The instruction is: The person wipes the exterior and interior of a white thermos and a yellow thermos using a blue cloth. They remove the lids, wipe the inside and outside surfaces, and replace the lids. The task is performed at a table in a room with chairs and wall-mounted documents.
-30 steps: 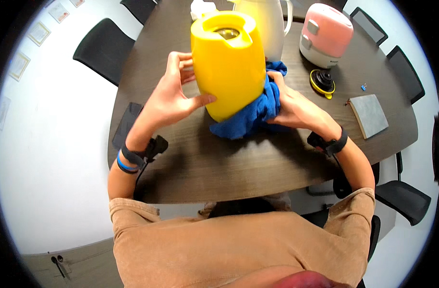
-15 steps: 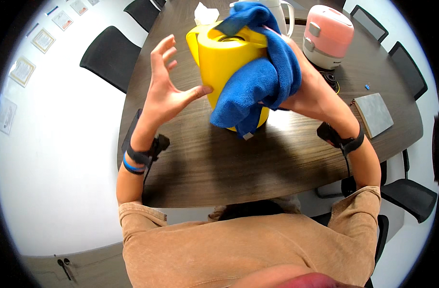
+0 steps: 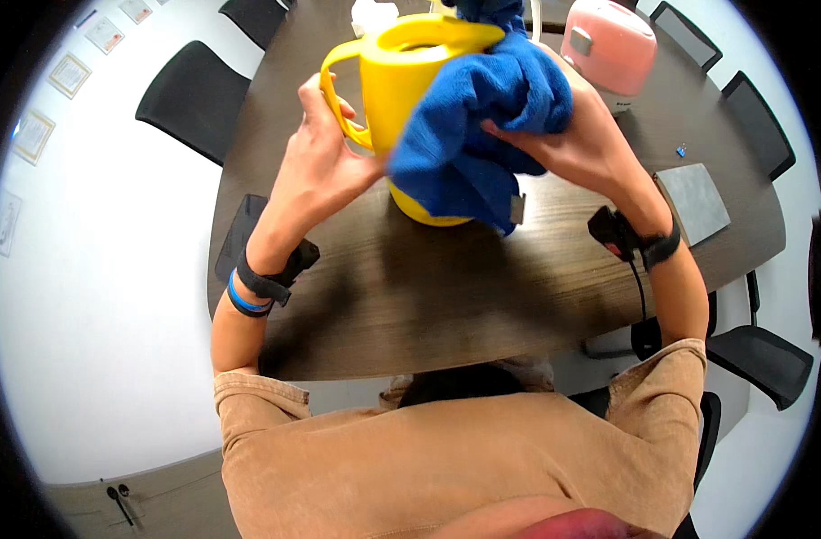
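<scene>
So the biggest thing here is the dark wood-grain table (image 3: 384,323), and the smooth yellow jug (image 3: 397,99) stands out on its far side, spout to the right, loop handle (image 3: 328,85) to the left. Next is the soft blue cloth (image 3: 469,135), bunched over the jug's right front, one part rising by the spout. A rounded pink-and-white appliance (image 3: 608,49) sits off to the jug's right.

Bare hands: the right grip (image 3: 577,139) is closed on the cloth, thumb in the folds, probably so it bears against the jug's wall. The left grip (image 3: 325,166) is loosely curved at the handle, thumb reaching toward the jug's body; I can't tell if those fingers really close on it. My guess is it's there to steady the jug.

Smaller stuff: a grey-covered notebook (image 3: 698,202) right and nearer than the jug, plus a tiny blue bit (image 3: 682,150) beyond that notebook.
</scene>
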A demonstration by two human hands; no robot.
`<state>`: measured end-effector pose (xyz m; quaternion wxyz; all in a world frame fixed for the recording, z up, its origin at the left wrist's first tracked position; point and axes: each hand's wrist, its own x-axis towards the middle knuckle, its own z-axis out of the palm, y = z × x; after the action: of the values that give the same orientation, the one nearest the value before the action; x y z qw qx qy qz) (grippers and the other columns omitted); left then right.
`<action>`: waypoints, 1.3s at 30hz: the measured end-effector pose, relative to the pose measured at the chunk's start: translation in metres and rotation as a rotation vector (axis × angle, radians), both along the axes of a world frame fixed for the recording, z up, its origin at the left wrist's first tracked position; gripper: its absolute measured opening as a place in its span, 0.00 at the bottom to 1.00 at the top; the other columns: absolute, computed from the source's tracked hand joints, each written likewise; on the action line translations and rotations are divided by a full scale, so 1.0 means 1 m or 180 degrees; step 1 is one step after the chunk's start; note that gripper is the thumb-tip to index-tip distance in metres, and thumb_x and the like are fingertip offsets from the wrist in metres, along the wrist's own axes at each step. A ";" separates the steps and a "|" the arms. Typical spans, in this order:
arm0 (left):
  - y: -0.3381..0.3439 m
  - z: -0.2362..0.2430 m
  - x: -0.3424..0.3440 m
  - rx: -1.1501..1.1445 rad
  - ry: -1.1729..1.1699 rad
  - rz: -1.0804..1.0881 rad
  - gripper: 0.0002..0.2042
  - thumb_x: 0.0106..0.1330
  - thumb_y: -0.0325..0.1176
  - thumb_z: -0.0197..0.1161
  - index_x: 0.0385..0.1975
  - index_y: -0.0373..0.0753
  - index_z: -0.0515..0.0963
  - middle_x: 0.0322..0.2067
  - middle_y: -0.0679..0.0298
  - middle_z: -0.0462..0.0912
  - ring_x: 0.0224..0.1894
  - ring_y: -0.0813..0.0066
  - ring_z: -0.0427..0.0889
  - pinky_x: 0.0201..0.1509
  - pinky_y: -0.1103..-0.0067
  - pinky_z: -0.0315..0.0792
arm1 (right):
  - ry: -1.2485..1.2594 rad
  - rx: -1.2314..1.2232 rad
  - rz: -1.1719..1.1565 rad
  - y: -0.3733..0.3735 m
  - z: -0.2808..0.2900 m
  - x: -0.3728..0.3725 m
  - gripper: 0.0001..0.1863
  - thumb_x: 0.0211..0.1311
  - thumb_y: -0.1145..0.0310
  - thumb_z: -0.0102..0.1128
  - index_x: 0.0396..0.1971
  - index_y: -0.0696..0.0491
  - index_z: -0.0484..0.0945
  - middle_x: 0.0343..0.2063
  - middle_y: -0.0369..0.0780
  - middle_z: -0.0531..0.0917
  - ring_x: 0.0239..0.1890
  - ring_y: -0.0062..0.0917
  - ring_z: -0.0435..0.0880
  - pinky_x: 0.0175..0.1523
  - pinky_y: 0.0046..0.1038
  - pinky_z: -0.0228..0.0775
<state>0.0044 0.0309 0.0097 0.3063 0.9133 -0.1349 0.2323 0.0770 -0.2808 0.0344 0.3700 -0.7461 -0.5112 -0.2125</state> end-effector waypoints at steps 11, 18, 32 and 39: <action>0.009 0.011 -0.024 0.0257 -0.0015 -0.0097 0.27 0.71 0.38 0.74 0.57 0.37 0.62 0.33 0.58 0.81 0.33 0.65 0.89 0.39 0.76 0.84 | 0.1057 -0.1480 0.0307 -0.013 -0.063 0.014 0.34 0.59 0.63 0.79 0.63 0.57 0.74 0.58 0.54 0.82 0.61 0.52 0.81 0.67 0.45 0.74; 0.015 0.023 -0.057 -0.0048 0.0601 -0.0732 0.25 0.75 0.15 0.57 0.67 0.37 0.58 0.53 0.50 0.82 0.55 0.62 0.89 0.61 0.69 0.84 | 0.0980 -0.0081 0.0289 -0.007 -0.001 0.004 0.38 0.61 0.63 0.81 0.67 0.56 0.72 0.59 0.47 0.83 0.63 0.38 0.83 0.71 0.39 0.76; -0.007 0.012 -0.030 0.0855 -0.1016 -0.0419 0.36 0.54 0.52 0.85 0.56 0.41 0.75 0.51 0.53 0.78 0.57 0.55 0.80 0.54 0.65 0.81 | 0.0864 -0.1132 -0.0034 0.000 -0.046 0.002 0.40 0.52 0.70 0.80 0.66 0.57 0.71 0.59 0.50 0.80 0.62 0.48 0.82 0.69 0.41 0.74; 0.013 -0.004 0.008 -0.0594 0.0004 -0.0974 0.73 0.43 0.58 0.90 0.80 0.47 0.36 0.75 0.47 0.59 0.80 0.45 0.58 0.82 0.50 0.59 | 0.0178 0.0364 0.0227 0.006 -0.018 0.007 0.40 0.59 0.61 0.84 0.68 0.54 0.71 0.60 0.43 0.80 0.64 0.40 0.81 0.73 0.40 0.73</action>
<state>0.0123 0.0440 0.0057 0.4216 0.8498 -0.2500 0.1939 0.0843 -0.2752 0.0165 0.4335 -0.7107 -0.5139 -0.2072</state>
